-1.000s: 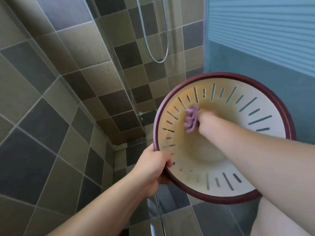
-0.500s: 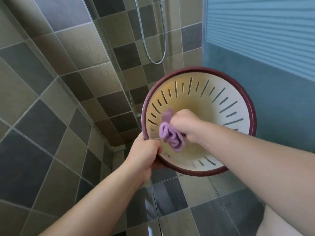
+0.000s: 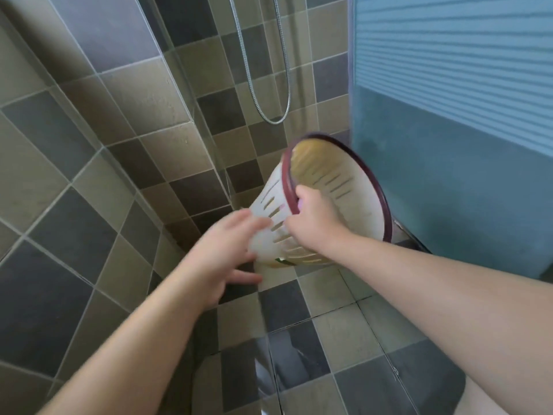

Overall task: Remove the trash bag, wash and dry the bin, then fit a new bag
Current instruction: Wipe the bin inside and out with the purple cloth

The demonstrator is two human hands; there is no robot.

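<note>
— Where is the bin?

— The round cream plastic bin (image 3: pixel 338 205), slotted along its wall and edged with a dark maroon rim, is held up in the air, tilted on its side with the mouth facing up and to the right, near the teal frosted-glass panel (image 3: pixel 449 175).

— What do the hands do?

— The right hand (image 3: pixel 314 218) grips the rim at the near side, fingers curled over the edge. A scrap of purple cloth (image 3: pixel 300 203) shows by its fingers at the rim; how it is held I cannot tell.

— And the left?

— The left hand (image 3: pixel 223 259) is open, blurred, fingers spread and nearly straight, its fingertips at the narrow base end of the bin, thumb below. Whether it touches the wall I cannot say for sure.

— What lies around?

— Grey and brown wall tiles (image 3: pixel 89 145), a tiled floor (image 3: pixel 344 339) below, and a metal shower hose (image 3: pixel 269 85) hanging in a loop behind the bin.
</note>
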